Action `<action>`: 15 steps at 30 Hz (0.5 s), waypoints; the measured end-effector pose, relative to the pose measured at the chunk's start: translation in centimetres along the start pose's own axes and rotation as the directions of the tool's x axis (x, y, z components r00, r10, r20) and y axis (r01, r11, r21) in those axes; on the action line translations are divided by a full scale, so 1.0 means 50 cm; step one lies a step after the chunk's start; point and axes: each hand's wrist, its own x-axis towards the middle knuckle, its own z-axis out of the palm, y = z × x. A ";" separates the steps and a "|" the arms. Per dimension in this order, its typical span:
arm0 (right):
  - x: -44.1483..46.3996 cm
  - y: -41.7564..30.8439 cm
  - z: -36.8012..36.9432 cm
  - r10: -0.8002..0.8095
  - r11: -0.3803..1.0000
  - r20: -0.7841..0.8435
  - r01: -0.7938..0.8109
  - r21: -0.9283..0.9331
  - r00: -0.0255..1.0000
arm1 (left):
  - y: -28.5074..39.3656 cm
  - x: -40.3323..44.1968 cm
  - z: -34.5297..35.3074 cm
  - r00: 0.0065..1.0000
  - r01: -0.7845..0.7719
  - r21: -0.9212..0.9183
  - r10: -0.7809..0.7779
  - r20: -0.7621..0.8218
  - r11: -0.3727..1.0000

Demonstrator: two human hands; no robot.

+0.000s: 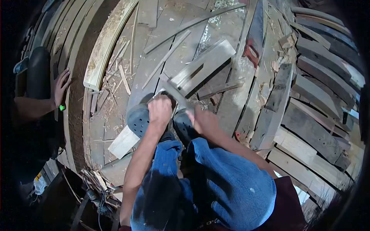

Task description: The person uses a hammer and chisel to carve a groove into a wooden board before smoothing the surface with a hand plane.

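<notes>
A pale wooden board [216, 57] lies slantwise on the floor, with a long dark slot [191, 77] cut in its face. My two feet in dark clogs [138, 120] rest over the board's nearer part. My left hand [160, 109] is closed in a fist above the board, close to the left clog; what it grips is hidden under the fingers. My right hand [205, 122] is wrapped round the near end of a flat greyish bar [176, 91], which slants up and left over the board. The bar's exact kind is unclear.
A red-handled handsaw [251, 53] lies at the upper right. Loose strips [192, 25] and shavings cover parts of the plank floor. Stacked timbers [312, 138] line the right side. A thick beam [110, 42] and another person's hand [61, 87] are at left.
</notes>
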 end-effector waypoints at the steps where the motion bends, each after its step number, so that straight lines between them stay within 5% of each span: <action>1: 0.009 0.010 -0.011 0.011 1.000 -0.052 -0.011 0.002 0.999 | 0.001 0.004 -0.003 1.000 -0.005 -0.019 0.005 -0.013 1.000; 4: 0.087 0.077 -0.042 0.133 0.990 -0.198 -0.121 0.070 0.971 | 0.006 -0.002 -0.031 0.998 0.019 -0.077 -0.014 0.063 0.997; 7: 0.042 0.026 -0.019 0.035 0.990 -0.154 -0.013 0.141 0.987 | -0.002 -0.008 -0.012 0.993 -0.031 0.011 0.030 0.117 0.999; 8: 0.012 0.020 0.045 -0.011 0.998 0.057 0.008 0.066 0.998 | -0.002 -0.005 -0.005 0.996 -0.018 0.010 0.017 0.082 1.000; 9: -0.001 0.019 0.056 -0.108 0.994 -0.137 0.110 0.006 0.985 | -0.002 -0.004 0.005 0.999 -0.009 0.007 0.009 0.048 1.000; 13: 0.087 0.086 -0.027 0.109 0.992 -0.270 -0.090 0.084 0.957 | -0.002 -0.011 -0.008 0.998 -0.044 -0.053 0.041 -0.051 0.998; 14: 0.099 0.087 -0.035 0.183 0.981 -0.313 -0.152 0.119 0.932 | 0.001 -0.010 -0.017 0.997 -0.014 -0.030 0.017 0.081 0.999; 15: 0.073 0.068 -0.020 0.095 0.994 -0.278 -0.079 0.069 0.956 | 0.002 -0.006 -0.017 0.999 -0.014 -0.040 0.015 0.042 0.999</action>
